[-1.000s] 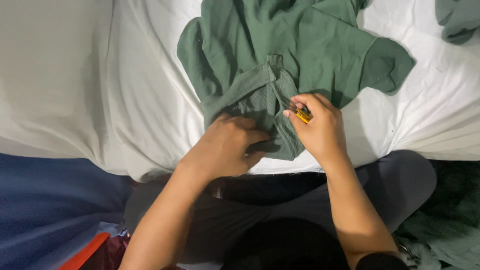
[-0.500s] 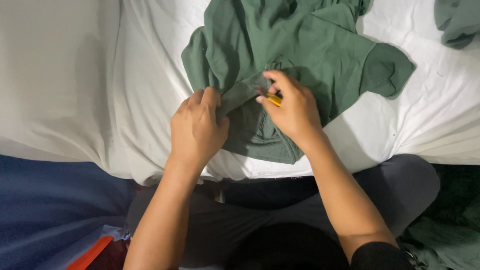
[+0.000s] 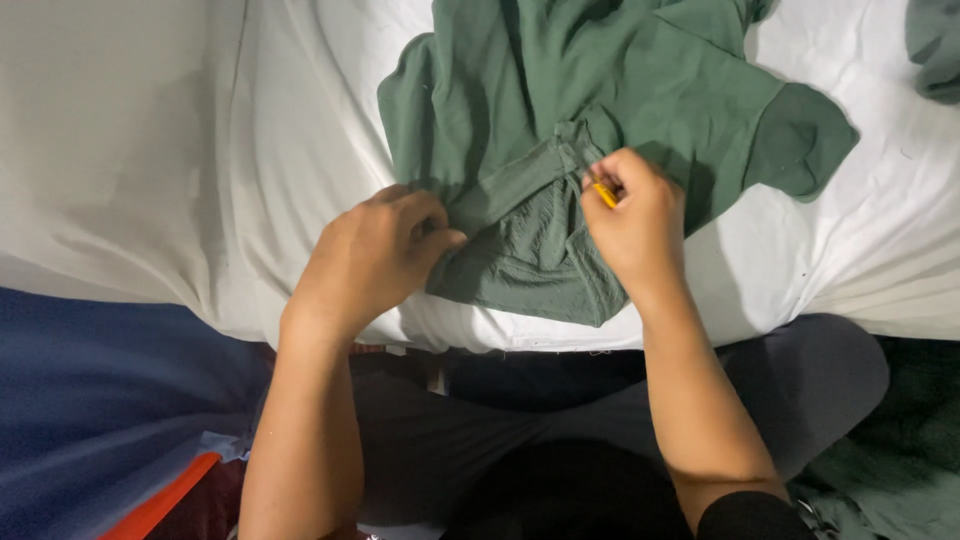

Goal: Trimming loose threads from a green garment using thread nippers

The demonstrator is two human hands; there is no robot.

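A dark green garment (image 3: 600, 90) lies crumpled on a white sheet (image 3: 200, 150). My left hand (image 3: 375, 255) pinches the garment's lower left edge, fingers curled on the cloth. My right hand (image 3: 635, 215) holds a small yellow tool (image 3: 603, 193) between thumb and fingers. The tool's tip rests against a folded seam near the middle of the garment. A green cuff (image 3: 800, 140) sticks out to the right of my right hand.
The white sheet ends at a near edge above my dark-trousered legs (image 3: 560, 430). Blue cloth with an orange strip (image 3: 100, 420) lies at lower left. More green fabric (image 3: 900, 470) sits at lower right, and a grey-green piece (image 3: 935, 45) at the top right corner.
Both hands have moved up along the garment. The right hand with the yellow tool now sits higher on the seam, and the left hand has shifted from the lower hem to the left edge.
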